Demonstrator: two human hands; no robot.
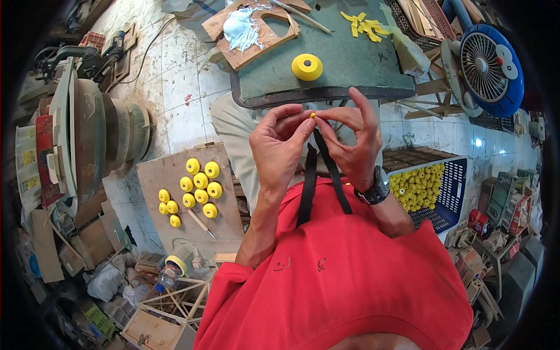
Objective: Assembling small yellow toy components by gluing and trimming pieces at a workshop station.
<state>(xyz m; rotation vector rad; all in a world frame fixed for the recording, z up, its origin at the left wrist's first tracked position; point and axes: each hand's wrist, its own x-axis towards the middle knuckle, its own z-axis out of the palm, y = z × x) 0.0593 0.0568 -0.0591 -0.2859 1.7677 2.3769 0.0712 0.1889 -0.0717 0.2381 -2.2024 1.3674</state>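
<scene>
My left hand (280, 140) and my right hand (357, 140) meet above my lap, just off the near edge of the green table. Between their thumbs and forefingers they pinch a tiny yellow piece (312, 115), mostly covered by the fingertips. Beyond them on the table sits a rounded yellow knob-like part (307, 67) with a dark hole on top. Several thin yellow strips (365, 27) lie in a loose pile farther back. At the back left, a wooden board (256, 55) bears a smeared white paste (240, 29), and a stick rests across it.
Left of my legs, a brown board (166, 227) carries several yellow knobs (200, 180) and a thin pointed tool (202, 225). A blue crate (455, 195) full of yellow parts stands at right. A blue fan (490, 70) is beyond it; a large machine (87, 134) stands left.
</scene>
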